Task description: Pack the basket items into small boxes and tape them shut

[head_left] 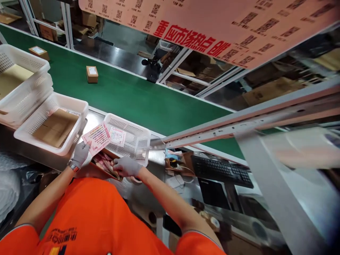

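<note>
Left hand [81, 154]: gray glove, watch at the wrist. Its grip pinches a pink printed card [97, 139] near the card's lower left corner; the printed face is up, tilted. The card is held above the left end of an open brown box [106, 173] and overlaps, in this view, the near left rim of a white basket [145, 136].

Right hand [127, 166]: gray glove, at the right end of the brown box, fingers bent over pink packets [102, 161] inside. Cannot tell whether this grip is pinching a packet; the fingertips are partly hidden.

Surroundings: a second card [117, 137] lies in the white basket. To the left, on the metal counter [92, 118], a wider basket [39, 143] contains flat brown cardboard [56, 127]. Beyond, a green conveyor belt [148, 102] carries two small cartons, one near [92, 75], one farther left [39, 54].
</note>
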`<state>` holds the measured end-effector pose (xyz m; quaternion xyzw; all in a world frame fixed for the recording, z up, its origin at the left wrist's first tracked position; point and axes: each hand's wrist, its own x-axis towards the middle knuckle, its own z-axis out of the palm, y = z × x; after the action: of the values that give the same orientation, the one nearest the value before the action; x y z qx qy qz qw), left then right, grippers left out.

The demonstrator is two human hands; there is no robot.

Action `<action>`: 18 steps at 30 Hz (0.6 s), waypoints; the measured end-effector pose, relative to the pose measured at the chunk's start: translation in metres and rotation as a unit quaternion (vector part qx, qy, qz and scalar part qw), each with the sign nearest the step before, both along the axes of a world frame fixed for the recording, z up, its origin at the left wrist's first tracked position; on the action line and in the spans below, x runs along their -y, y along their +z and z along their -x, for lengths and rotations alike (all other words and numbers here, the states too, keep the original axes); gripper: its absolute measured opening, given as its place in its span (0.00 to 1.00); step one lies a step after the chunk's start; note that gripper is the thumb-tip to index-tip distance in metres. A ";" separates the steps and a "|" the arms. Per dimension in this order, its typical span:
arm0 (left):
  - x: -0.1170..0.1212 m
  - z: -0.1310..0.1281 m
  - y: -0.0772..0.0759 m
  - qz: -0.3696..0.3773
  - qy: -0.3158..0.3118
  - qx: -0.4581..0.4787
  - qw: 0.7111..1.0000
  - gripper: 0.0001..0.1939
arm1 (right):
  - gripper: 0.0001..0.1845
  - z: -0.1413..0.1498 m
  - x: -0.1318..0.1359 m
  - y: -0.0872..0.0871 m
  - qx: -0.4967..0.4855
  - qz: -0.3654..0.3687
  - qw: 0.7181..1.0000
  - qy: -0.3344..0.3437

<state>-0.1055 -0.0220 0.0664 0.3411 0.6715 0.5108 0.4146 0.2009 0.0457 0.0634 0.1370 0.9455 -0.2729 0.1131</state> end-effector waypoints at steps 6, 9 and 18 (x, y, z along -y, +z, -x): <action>0.005 0.002 0.015 -0.008 -0.012 -0.026 1.000 0.32 | 0.14 -0.022 0.002 0.000 -0.228 0.235 0.918 -0.222; 0.007 0.002 0.020 0.002 -0.002 -0.043 0.999 0.31 | 0.21 -0.028 0.004 0.000 -0.283 0.323 0.823 -0.372; 0.015 0.003 0.030 0.013 0.040 -0.088 0.995 0.32 | 0.18 -0.074 -0.093 -0.013 -0.075 0.106 0.738 -0.662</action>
<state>-0.1084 -0.0371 0.0968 0.3524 0.7250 0.4859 0.3378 0.2751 0.1384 0.0508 0.6948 0.5865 -0.3870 -0.1532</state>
